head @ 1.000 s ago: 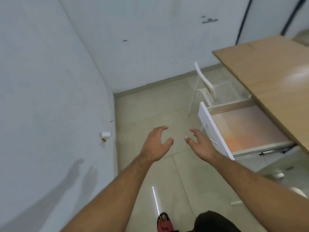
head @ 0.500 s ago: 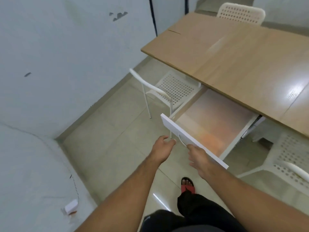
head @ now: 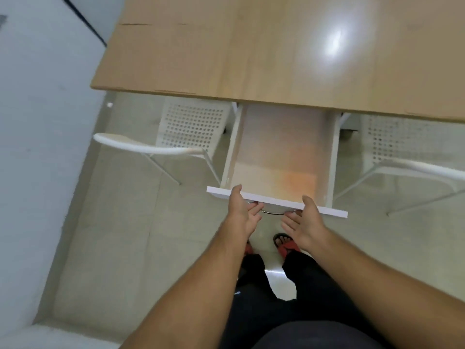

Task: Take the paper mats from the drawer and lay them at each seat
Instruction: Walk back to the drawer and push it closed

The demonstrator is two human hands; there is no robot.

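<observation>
Over on the left there's the pale wall (head: 37,147), then a white perforated chair (head: 191,127) tucked partly under the wooden table (head: 226,51), its curved backrest sticking out toward the floor. Now the middle: the white drawer (head: 333,152) is pulled well out from under the table's near edge, and its white front panel (head: 324,210) sits right at the person's hands. The left hand (head: 242,214) is at the panel's left part, thumb hooked over the top edge, fingers curled below it near the thin metal handle (head: 274,212); whether they actually touch that handle, I cannot tell. The right hand (head: 305,226) is just beside it, palm up and loosely spread, thumb resting against the panel's top edge, fingers under the front, gripping nothing that I can make out. Inside the drawer lies a flat pale sheet with an orange tint toward the front, the paper mats (head: 281,157) it seems, flat on the bottom; how many, I cannot tell through the blur. Below the hands, red sandals (head: 286,244) on the tiled floor (head: 120,235). Far right, a second white chair (head: 402,147), also part under the table.
</observation>
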